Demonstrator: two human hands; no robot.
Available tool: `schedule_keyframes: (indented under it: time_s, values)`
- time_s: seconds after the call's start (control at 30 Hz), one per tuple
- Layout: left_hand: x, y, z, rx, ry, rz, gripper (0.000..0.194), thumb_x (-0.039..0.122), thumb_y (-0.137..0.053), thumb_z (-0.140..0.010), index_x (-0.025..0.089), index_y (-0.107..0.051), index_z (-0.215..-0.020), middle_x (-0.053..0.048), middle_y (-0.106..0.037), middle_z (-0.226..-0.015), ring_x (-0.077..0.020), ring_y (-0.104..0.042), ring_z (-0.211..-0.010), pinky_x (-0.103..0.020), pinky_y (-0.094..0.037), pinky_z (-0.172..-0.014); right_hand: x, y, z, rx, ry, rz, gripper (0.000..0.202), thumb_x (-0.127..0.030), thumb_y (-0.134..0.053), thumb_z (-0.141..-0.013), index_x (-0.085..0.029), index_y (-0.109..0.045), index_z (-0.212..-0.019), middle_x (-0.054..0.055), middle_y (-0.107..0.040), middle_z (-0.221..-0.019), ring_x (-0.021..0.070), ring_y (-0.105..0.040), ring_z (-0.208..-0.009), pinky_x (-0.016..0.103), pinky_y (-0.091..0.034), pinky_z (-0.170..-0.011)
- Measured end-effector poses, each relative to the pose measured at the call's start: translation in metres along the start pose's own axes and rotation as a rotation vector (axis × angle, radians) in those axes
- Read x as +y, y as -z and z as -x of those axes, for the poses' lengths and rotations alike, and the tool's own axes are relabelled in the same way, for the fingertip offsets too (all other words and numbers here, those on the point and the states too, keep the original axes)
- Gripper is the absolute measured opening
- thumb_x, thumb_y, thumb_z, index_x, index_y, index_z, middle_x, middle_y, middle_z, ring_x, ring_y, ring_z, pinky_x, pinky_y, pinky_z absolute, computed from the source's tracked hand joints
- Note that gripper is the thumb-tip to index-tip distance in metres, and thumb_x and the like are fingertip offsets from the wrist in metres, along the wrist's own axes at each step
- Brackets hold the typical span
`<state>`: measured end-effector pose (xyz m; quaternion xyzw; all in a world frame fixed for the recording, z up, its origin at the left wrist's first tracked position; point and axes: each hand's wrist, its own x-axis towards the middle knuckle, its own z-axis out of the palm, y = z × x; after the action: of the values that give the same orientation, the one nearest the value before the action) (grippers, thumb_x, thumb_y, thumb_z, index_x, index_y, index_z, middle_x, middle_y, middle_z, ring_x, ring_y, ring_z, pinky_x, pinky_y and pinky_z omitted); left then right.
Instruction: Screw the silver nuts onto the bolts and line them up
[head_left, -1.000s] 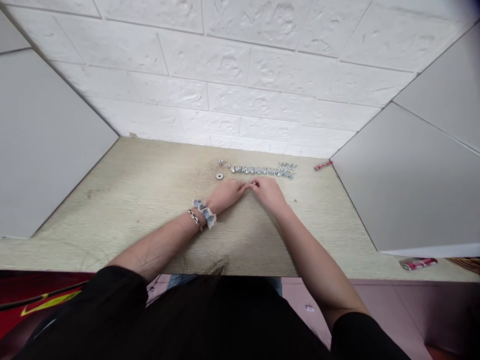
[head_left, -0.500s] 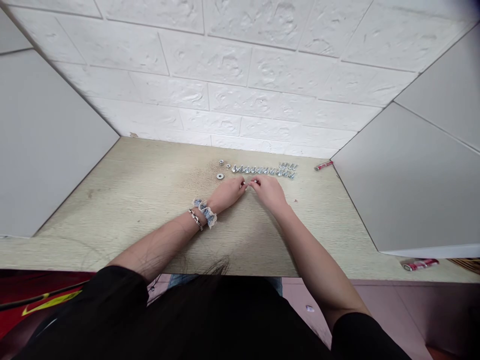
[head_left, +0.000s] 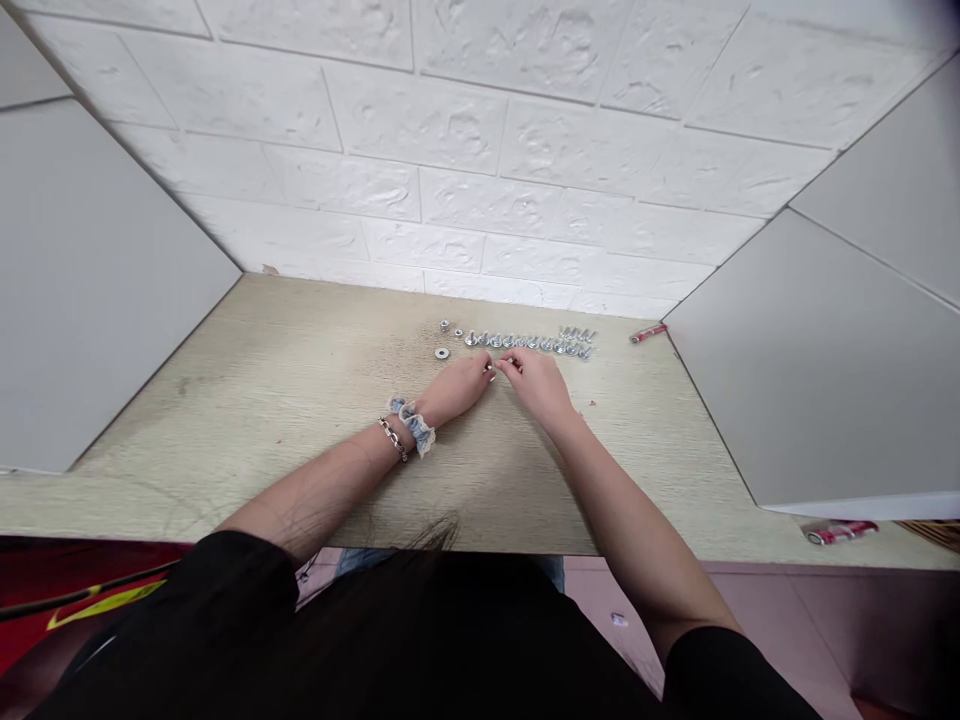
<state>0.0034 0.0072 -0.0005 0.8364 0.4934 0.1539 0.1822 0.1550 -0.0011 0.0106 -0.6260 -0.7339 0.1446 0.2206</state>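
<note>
Small metal piece (head_left: pixel 490 367): silvery, pinched at the fingertips of the left hand (head_left: pixel 459 388), near the bolt row (head_left: pixel 533 343); too small to determine direction or long axis. Right hand (head_left: pixel 538 383) just beside, fingers curled; contents cannot be told.

White brick-pattern wall (head_left: pixel 450 140) is running across the whole back, looking pretty lumpy. Plain grey panels are flanking it, the left panel (head_left: pixel 97 270) and the right panel (head_left: pixel 817 370) both standing on the desk (head_left: pixel 300 325). That desk is butting right up against the wall, showing pale wood grain and a brown speckled patch. Pinkish floor (head_left: pixel 780 620) is peeking out underneath, and the light's falling soft, kinda even.
</note>
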Motion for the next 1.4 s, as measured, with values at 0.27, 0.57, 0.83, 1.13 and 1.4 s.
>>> schedule_keyframes:
  time_s: [0.27, 0.57, 0.83, 1.13, 1.4]
  values:
    - [-0.001, -0.001, -0.001, -0.005, -0.03, 0.009, 0.031, 0.031, -0.035, -0.093, 0.013, -0.058, -0.102, -0.013, -0.067, -0.093, -0.0244, -0.063, -0.088, -0.035, -0.046, -0.077, -0.002, 0.001, 0.0, -0.027, 0.012, 0.004, 0.019, -0.029, -0.048, -0.088, -0.021, -0.066, -0.087, 0.003, -0.068, -0.088, 0.0171, -0.058, -0.081, 0.026, -0.037, -0.069]
    - [0.002, 0.002, 0.0, 0.046, 0.004, 0.14, 0.041, 0.041, -0.033, -0.093, 0.014, -0.063, -0.101, -0.009, -0.068, -0.084, -0.0215, -0.062, -0.079, -0.032, -0.045, -0.075, -0.002, 0.002, 0.001, 0.017, 0.006, -0.052, 0.019, -0.029, -0.048, -0.087, -0.021, -0.066, -0.086, 0.002, -0.068, -0.084, 0.016, -0.056, -0.075, 0.026, -0.036, -0.066]
    - [0.01, 0.008, 0.005, 0.183, 0.082, 0.225, 0.043, 0.045, -0.046, -0.087, 0.017, -0.057, -0.118, -0.001, -0.061, -0.068, -0.0151, -0.056, -0.063, -0.026, -0.04, -0.063, -0.009, 0.006, 0.004, 0.126, 0.051, -0.238, 0.019, -0.03, -0.048, -0.087, -0.02, -0.064, -0.086, 0.001, -0.066, -0.078, 0.0146, -0.057, -0.072, 0.025, -0.041, -0.069]
    - [0.009, 0.006, 0.006, 0.212, 0.003, 0.287, 0.03, 0.031, -0.045, -0.088, 0.019, -0.065, -0.108, -0.002, -0.067, -0.081, -0.0139, -0.057, -0.072, -0.025, -0.042, -0.072, -0.011, 0.005, 0.007, 0.133, 0.228, -0.236, 0.016, -0.027, -0.048, -0.088, -0.021, -0.063, -0.089, 0.002, -0.066, -0.088, 0.0152, -0.058, -0.084, 0.027, -0.043, -0.08]
    - [0.005, 0.003, -0.004, 0.303, 0.141, 0.839, 0.02, 0.035, -0.049, -0.087, 0.017, -0.056, -0.086, 0.004, -0.051, -0.062, -0.0084, -0.045, -0.054, -0.022, -0.038, -0.054, -0.015, -0.002, 0.012, 0.276, 0.222, -0.268, 0.021, -0.036, -0.048, -0.087, -0.02, -0.053, -0.1, 0.006, -0.059, -0.099, 0.0173, -0.055, -0.093, 0.029, -0.046, -0.081]
